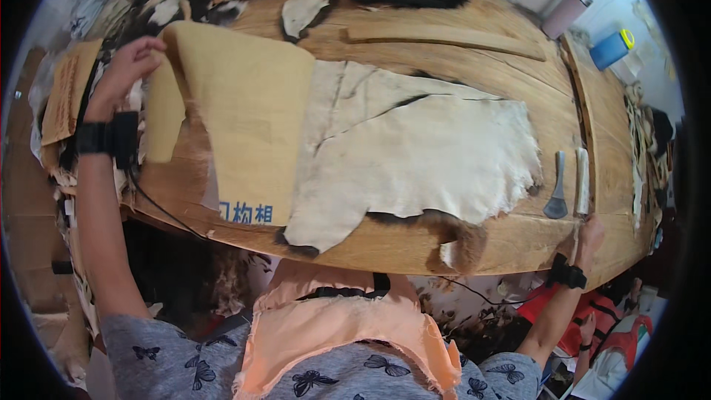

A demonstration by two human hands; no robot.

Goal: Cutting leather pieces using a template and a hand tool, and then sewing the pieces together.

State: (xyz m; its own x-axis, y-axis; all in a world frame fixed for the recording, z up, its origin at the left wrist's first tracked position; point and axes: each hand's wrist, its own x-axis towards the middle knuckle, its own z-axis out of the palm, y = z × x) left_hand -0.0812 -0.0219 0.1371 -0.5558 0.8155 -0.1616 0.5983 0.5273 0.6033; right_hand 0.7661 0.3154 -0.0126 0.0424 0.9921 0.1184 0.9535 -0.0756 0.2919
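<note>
Pale hide (422, 141) on the surface (511, 74), long axis nine-to-three | yellow sheet (248, 104) meeting its nine-o'clock end | left hand (129, 67) out at ten, curled by sheet, grip unclear | right hand (590, 235) at four, nearer hide, can't tell its grip!

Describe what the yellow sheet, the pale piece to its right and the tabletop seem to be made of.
Yellow sheet: likely matte paper or thin card; it curls in a broad, stiff bend.
Pale piece: probably animal hide, dull and creased, with dark fur at its edges.
Tabletop: apparently wood, slightly glossy; grain shows.
</note>
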